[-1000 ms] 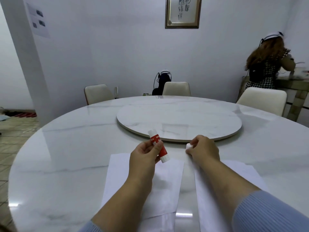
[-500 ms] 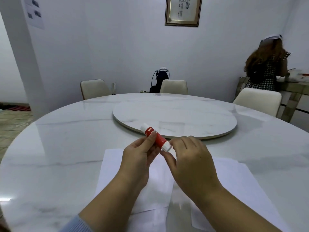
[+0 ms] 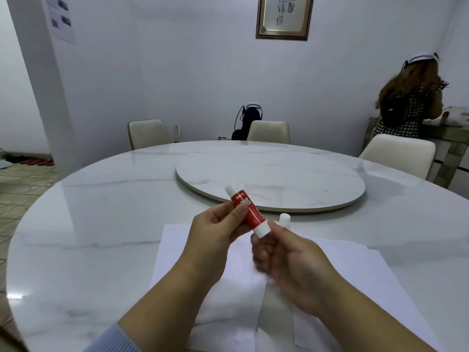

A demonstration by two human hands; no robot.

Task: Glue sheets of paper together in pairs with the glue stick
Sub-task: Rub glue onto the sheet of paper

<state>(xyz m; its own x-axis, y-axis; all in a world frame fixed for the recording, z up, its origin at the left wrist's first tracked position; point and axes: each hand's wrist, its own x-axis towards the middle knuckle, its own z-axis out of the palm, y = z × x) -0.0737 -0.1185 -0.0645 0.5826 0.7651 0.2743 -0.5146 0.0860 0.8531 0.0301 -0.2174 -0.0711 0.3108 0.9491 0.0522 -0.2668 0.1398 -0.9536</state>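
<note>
Glue stick (image 3: 247,210): red body, centre frame, tilted, raised clear of the table (image 3: 101,224). Left hand (image 3: 215,235): thumb and fingers closed round its middle, steadying it. Right hand (image 3: 286,260): blurred; fingers curled at the white lower end, apparently twisting the base. Cap (image 3: 284,219): upright just behind, set aside. Paper sheets (image 3: 355,270): two, side by side beneath the hands, ready for glue.
</note>
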